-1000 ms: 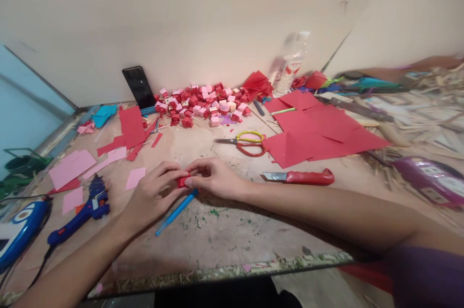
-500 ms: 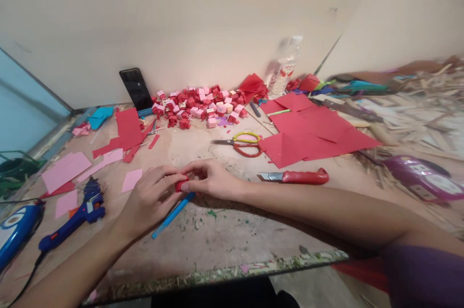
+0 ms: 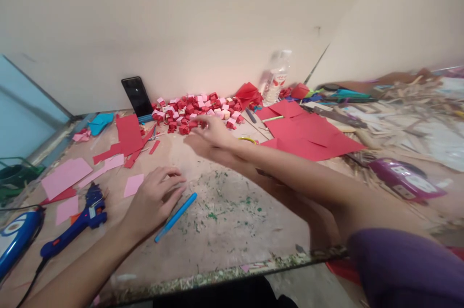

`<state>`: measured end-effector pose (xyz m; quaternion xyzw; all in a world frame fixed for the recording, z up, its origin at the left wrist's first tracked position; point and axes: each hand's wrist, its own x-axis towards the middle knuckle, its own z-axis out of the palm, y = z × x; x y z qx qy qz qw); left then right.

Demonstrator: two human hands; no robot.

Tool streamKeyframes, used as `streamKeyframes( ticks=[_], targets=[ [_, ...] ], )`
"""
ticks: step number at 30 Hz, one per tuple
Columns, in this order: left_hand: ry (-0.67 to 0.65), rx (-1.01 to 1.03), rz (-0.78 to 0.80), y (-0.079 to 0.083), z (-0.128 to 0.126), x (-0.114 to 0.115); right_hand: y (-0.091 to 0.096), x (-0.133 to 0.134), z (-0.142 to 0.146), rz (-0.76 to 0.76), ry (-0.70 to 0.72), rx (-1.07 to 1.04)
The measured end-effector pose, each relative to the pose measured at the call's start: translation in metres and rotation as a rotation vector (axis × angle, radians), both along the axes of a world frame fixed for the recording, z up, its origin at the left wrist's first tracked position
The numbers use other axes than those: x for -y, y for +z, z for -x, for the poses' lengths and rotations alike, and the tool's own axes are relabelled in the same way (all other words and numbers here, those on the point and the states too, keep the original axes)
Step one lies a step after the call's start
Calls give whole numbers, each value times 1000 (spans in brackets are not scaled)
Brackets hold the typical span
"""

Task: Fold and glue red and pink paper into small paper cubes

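My left hand [image 3: 157, 197] rests on the tabletop with loosely bent fingers apart and nothing in them. Just right of its fingertips lies a blue pen-like stick [image 3: 176, 217]. Stretched forward, my right hand [image 3: 213, 130] is at the front edge of a heap of small red and pink folded-paper cubes [image 3: 203, 102]. Its thumb and fingers are closed around a small red paper cube [image 3: 193, 124], partly hidden among similar ones. Yellow-handled scissors [image 3: 248, 140] lie mostly hidden behind my right forearm, which also covers most of the knife.
At left are a blue glue gun [image 3: 89, 213], pink paper pieces [image 3: 67, 177] and red strips [image 3: 128, 134]. A phone [image 3: 137, 96] leans on the wall. Red sheets [image 3: 311, 131], a plastic bottle [image 3: 275, 80] and a purple device [image 3: 406, 180] are at right. Green scraps [image 3: 213, 216] litter the front.
My right hand has left my left hand and moved forward to the heap with the red paper cube. My left hand's fingers have come free of the cube. My forearm now covers the knife.
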<state>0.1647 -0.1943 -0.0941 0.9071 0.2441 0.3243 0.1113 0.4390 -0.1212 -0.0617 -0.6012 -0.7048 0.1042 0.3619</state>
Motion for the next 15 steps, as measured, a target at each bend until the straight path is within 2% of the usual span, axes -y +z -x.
streamKeyframes(
  ticks=[4,7,11,15],
  targets=[
    [-80,-39,-3,3,0,-1,20,-64,-28,-37,-136,128],
    [-107,-42,-6,3,0,-3,23,-95,-33,-27,-170,208],
    [-114,-54,0,3,0,-5,18,-117,-32,-41,-210,279],
    [-122,-73,12,4,0,-6,13,-125,-36,-42,-230,327]
  ],
)
